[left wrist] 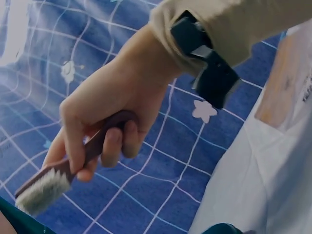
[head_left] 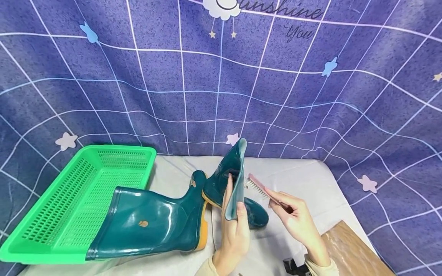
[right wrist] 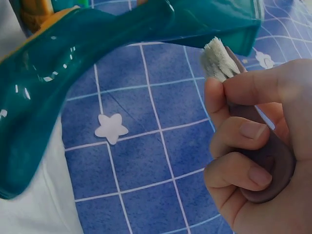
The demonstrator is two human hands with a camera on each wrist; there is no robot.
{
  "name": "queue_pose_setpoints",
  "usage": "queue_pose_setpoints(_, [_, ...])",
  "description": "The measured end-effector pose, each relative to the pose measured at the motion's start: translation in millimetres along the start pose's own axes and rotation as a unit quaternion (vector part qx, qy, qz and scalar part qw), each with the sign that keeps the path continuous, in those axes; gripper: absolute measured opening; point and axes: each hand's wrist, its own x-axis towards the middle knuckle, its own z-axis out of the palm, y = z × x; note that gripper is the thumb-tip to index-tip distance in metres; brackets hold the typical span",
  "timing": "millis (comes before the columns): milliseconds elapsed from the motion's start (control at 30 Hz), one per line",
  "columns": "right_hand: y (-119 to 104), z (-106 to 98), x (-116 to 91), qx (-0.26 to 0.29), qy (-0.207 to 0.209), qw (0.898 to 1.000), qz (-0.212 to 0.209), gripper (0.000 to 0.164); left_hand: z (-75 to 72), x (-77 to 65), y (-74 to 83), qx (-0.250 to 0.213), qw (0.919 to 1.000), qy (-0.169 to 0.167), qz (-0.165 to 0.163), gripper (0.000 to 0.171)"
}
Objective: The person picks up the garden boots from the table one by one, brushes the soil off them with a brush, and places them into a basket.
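A dark green rain boot (head_left: 223, 165) stands tilted mid-table, its opening turned to the right. My left hand (head_left: 236, 230) grips its shaft, thumb at the light rim and fingers along the outer side. My right hand (head_left: 295, 216) holds a scrub brush (head_left: 260, 186) by its handle, pale bristles facing the boot opening and a little apart from it. In the right wrist view, fingers curl round the brush handle (right wrist: 273, 165), and the bristles overlap the boot shaft (right wrist: 214, 19). The left wrist view also shows the brush (left wrist: 44, 190) in the right hand.
A second green boot (head_left: 148, 218) with a yellow-orange sole lies on its side, shaft over the edge of a green plastic basket (head_left: 45, 257). A brown board (head_left: 352, 249) lies at the right front. A blue-purple grid-patterned cloth (head_left: 241, 103) hangs behind the white-covered table (head_left: 300, 172).
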Motion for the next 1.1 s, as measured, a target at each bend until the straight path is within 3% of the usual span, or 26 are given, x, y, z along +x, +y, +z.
queue_pose_setpoints(67, [-0.2,-2.5,-0.5,0.005,0.009,1.0,0.005,0.041,-5.4,0.4,2.3,-0.063,0.9973,-0.004,-0.038,0.054])
queue_pose_setpoints(233, [-1.4,-4.8,0.5,0.013,0.03,0.999,0.03,0.04,-22.0,4.5,12.1,-0.152,0.9808,0.018,-0.121,0.056])
queue_pose_setpoints(367, [-1.6,-3.5,1.9,0.01,0.03,0.999,0.042,0.039,-36.7,11.7,15.1,-0.259,0.9554,0.03,-0.139,0.064])
queue_pose_setpoints(500, [-0.1,-1.3,1.5,0.011,0.024,0.999,0.034,0.039,-51.4,20.4,9.5,-0.339,0.9337,0.036,-0.11,0.046])
queue_pose_setpoints(567, [0.5,-0.4,1.2,0.015,0.023,0.999,0.031,0.039,-58.1,25.9,4.8,-0.367,0.9228,0.04,-0.111,0.04])
queue_pose_setpoints(700, [1.5,1.3,0.6,0.018,0.018,0.999,0.033,0.039,-68.5,34.8,-3.0,-0.398,0.8965,0.057,-0.186,0.05])
queue_pose_setpoints(767, [2.2,2.7,0.4,0.015,0.016,0.999,0.038,0.038,-70.9,36.5,-7.4,-0.393,0.888,0.066,-0.23,0.056])
queue_pose_setpoints(833, [2.2,5.0,0.5,0.013,0.013,0.999,0.048,0.038,-71.7,36.1,-10.7,-0.379,0.8859,0.07,-0.258,0.061])
queue_pose_setpoints(900, [1.8,8.4,1.0,0.011,0.008,0.998,0.06,0.037,-71.1,35.1,-12.7,-0.366,0.89,0.07,-0.263,0.063])
queue_pose_setpoints(1100, [0.3,26.2,1.9,-0.001,-0.001,0.995,0.102,0.037,-68.2,30.8,-15.4,-0.35,0.9073,0.059,-0.225,0.062])
